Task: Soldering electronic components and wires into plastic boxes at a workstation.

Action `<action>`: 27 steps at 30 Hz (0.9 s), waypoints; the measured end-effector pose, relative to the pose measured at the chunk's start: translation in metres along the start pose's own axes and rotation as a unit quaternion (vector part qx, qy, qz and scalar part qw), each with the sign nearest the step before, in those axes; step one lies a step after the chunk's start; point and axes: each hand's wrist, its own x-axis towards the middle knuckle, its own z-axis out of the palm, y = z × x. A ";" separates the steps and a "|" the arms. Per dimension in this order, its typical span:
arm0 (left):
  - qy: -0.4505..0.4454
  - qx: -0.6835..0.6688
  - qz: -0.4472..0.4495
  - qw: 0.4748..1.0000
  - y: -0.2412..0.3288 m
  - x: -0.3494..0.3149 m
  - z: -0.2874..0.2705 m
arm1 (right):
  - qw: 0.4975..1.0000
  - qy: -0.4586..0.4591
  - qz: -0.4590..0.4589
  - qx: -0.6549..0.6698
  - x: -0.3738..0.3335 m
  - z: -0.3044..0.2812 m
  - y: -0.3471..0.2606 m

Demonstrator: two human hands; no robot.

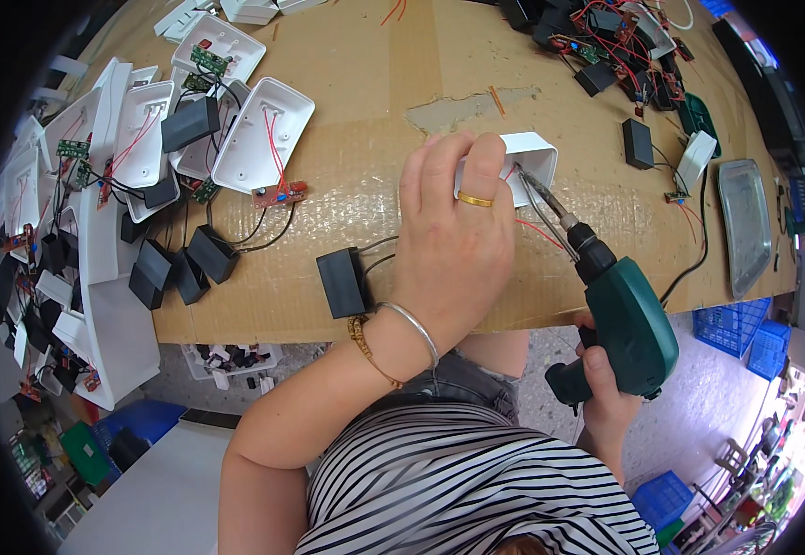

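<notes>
My left hand (453,222) is closed over a white plastic housing (534,148), its fingers on the near left side and hiding much of it. In my right hand (606,398) is a green pistol-shaped soldering gun (631,319), gripped by its handle. Its metal tip and a thin side tube reach into the open housing, by the red wires (541,231). Whether the tip touches a contact is too small to tell. Beside my left wrist lies a black box (342,282), with black wires running under my hand.
White housings (264,139) with circuit boards and black boxes (213,254) crowd the left. Black boxes and red wires (606,37) pile up at the far right, near a clear plastic tray (745,227). Cardboard (356,139) covers the table. Blue crates (736,324) stand below, right.
</notes>
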 end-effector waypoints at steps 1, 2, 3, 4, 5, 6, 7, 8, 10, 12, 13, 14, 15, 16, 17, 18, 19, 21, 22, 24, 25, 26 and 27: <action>0.000 0.000 0.000 1.000 0.000 0.000 0.000 | 1.000 0.000 0.000 0.000 0.000 0.000 0.000; 0.001 -0.003 0.002 1.000 0.000 0.000 0.000 | 1.000 0.001 0.000 -0.004 -0.001 0.000 -0.001; 0.002 -0.005 0.004 1.000 0.000 0.000 0.001 | 1.000 0.003 0.001 -0.009 -0.001 0.000 -0.001; 0.002 -0.005 0.004 1.000 0.000 0.000 0.001 | 1.000 0.003 0.001 -0.009 -0.002 -0.001 -0.001; 0.002 -0.005 0.003 1.000 0.000 0.000 0.001 | 1.000 -0.004 0.007 -0.022 -0.002 -0.003 -0.001; 0.003 -0.004 0.002 1.000 0.000 0.000 0.001 | 0.999 -0.010 0.014 -0.035 -0.002 -0.005 -0.002; 0.003 -0.003 0.002 1.000 -0.001 0.000 0.002 | 0.999 -0.010 0.013 -0.034 -0.002 -0.005 -0.002; 0.003 0.010 0.009 1.000 -0.002 -0.001 0.003 | 0.999 -0.012 0.007 -0.036 -0.002 -0.004 -0.002; 0.004 0.023 0.015 1.000 -0.003 -0.002 0.004 | 0.999 -0.013 0.000 -0.037 -0.001 -0.003 -0.002; 0.002 0.016 -0.001 1.000 -0.002 -0.002 0.005 | 1.000 0.000 -0.008 -0.023 0.000 -0.001 -0.001; 0.002 0.016 -0.001 1.000 -0.002 -0.002 0.004 | 1.000 0.000 -0.007 -0.022 -0.001 -0.001 -0.002; -0.002 0.019 0.000 1.000 -0.002 -0.002 0.003 | 0.999 0.000 -0.004 -0.035 -0.001 -0.001 -0.002; -0.006 0.023 0.002 1.000 -0.002 -0.002 0.003 | 0.999 -0.001 0.000 -0.047 -0.002 -0.001 -0.002; -0.006 0.022 0.002 1.000 -0.002 -0.002 0.003 | 0.999 -0.001 0.000 -0.047 -0.002 -0.002 -0.002; -0.003 0.020 0.004 1.000 -0.002 -0.002 0.003 | 0.999 -0.006 0.003 -0.051 -0.003 -0.003 -0.003; -0.001 0.018 0.006 1.000 -0.002 -0.001 0.003 | 0.998 -0.012 0.005 -0.056 -0.003 -0.003 -0.003; -0.001 0.018 0.006 1.000 -0.001 -0.001 0.002 | 0.998 -0.011 0.005 -0.056 -0.002 -0.004 -0.002; -0.007 -0.001 0.008 1.000 0.001 0.002 -0.002 | 0.999 -0.016 -0.001 -0.048 -0.001 -0.005 -0.001; -0.007 -0.001 0.008 1.000 0.001 0.002 -0.002 | 0.999 -0.016 -0.002 -0.048 0.000 -0.005 0.000; -0.004 -0.004 0.005 1.000 0.001 0.001 -0.001 | 1.000 0.000 -0.013 -0.022 0.000 -0.003 0.001; -0.004 -0.004 0.005 1.000 0.001 0.001 -0.001 | 1.000 0.000 -0.013 -0.022 0.000 -0.002 0.002; -0.003 -0.003 0.005 1.000 0.001 0.001 0.000 | 1.000 0.009 -0.008 -0.017 0.000 -0.002 0.002; -0.001 -0.002 0.005 1.000 0.001 0.001 0.000 | 1.000 0.019 -0.004 -0.013 -0.001 -0.002 0.003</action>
